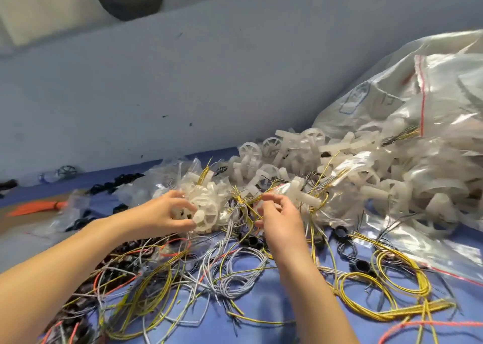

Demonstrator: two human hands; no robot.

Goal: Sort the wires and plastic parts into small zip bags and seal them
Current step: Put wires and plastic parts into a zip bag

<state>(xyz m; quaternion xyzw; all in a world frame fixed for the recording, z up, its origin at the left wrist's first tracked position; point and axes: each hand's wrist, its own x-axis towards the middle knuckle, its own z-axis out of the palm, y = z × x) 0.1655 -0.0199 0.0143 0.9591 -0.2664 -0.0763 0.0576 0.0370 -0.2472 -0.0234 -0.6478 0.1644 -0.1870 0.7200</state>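
Translucent white spoked plastic wheel (pixel 211 219), left of large clear zip bag (pixel 392 103) | gripping it in left hand (pixel 164 213) | curling right hand (pixel 281 218) over thin yellow wires (pixel 243 201), hold impossible to tell | risking snagged wires dragging out with wheel

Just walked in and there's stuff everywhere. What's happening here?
A person is sorting a heap of loose parts by hand. The left hand grips a white translucent wheel-shaped plastic part, while the right hand hovers with curled fingers at a tangle of thin yellow wires; whether it pinches one is unclear. Loose yellow, grey and orange wires sprawl over the blue tabletop. On the right lies a big clear plastic zip bag, with similar white parts heaped beside it.
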